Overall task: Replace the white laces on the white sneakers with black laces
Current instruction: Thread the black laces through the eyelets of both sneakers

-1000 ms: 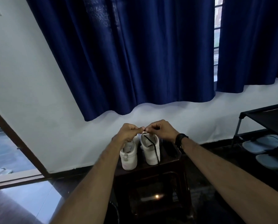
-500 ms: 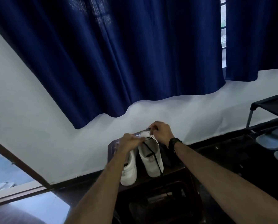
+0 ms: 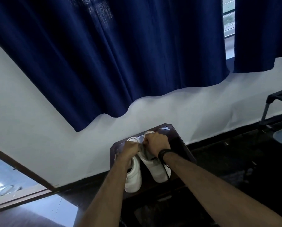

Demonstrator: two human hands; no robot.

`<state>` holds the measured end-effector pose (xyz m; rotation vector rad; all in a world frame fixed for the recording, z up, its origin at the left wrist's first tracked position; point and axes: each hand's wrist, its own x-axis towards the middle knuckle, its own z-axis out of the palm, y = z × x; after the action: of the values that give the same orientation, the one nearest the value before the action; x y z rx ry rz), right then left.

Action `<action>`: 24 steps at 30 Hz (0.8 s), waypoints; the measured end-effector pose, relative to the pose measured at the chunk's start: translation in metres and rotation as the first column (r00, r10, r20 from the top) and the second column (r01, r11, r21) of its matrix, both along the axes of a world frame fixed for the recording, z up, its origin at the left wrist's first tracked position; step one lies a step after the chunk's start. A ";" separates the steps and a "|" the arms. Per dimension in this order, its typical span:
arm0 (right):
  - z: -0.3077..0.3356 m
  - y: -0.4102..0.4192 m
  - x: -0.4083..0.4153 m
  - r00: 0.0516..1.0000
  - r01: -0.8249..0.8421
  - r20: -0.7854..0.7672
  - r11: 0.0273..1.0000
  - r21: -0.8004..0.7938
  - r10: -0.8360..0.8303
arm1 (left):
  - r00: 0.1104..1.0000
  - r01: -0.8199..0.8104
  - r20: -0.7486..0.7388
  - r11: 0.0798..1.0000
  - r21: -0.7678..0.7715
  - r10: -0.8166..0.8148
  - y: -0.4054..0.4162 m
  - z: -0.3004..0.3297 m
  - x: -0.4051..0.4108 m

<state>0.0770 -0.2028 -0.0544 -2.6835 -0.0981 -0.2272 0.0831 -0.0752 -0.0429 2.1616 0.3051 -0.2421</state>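
We see two white sneakers side by side on a dark stool [image 3: 184,149], toes toward us. The left sneaker [image 3: 134,176] sits a bit nearer; the right sneaker [image 3: 158,169] is just beside it, close but we can't tell if they touch.

Both hands are at the right sneaker's collar end. The left hand [image 3: 129,150] has its fingers curled, knuckles up, pinching something at the top of the tongue. The right hand [image 3: 155,142] is also curled tight, fist over the far end of the same sneaker. The two hands meet over the tongue, nearly touching. What exactly each pinches is hidden by the fingers; we can't tell if it is lace or tongue.

A black lace [image 3: 166,171] runs from under the right wrist down the right sneaker's outer side toward its toe, lying loose on the upper. A dark band [image 3: 164,153] sits on the right wrist, just above the lace's visible start.

The left sneaker shows no lace that we can make out; the left forearm covers part of it.

Behind: a white wall [image 3: 38,120], blue curtains [image 3: 120,54] hanging over it, and a dark rack [image 3: 278,99] at the right edge. The floor [image 3: 235,161] is dark and glossy.
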 end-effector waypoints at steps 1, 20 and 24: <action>-0.001 0.002 0.000 1.000 0.010 -0.001 1.000 -0.021 -0.010 | 0.999 -0.028 -0.024 0.997 -0.066 0.026 0.003 -0.006 0.002; 0.002 0.009 0.002 0.983 0.129 -0.129 0.991 -0.027 -0.132 | 0.982 -0.154 -0.168 0.884 -0.441 0.087 0.006 -0.018 -0.002; 0.004 0.010 0.001 0.983 0.121 -0.139 0.993 0.011 -0.119 | 0.984 -0.144 -0.162 0.872 -0.467 0.076 0.008 -0.019 -0.004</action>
<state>0.0782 -0.1932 -0.0500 -2.6789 0.1085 -0.0776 0.0792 -0.0668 -0.0619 1.6336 0.4010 -0.3632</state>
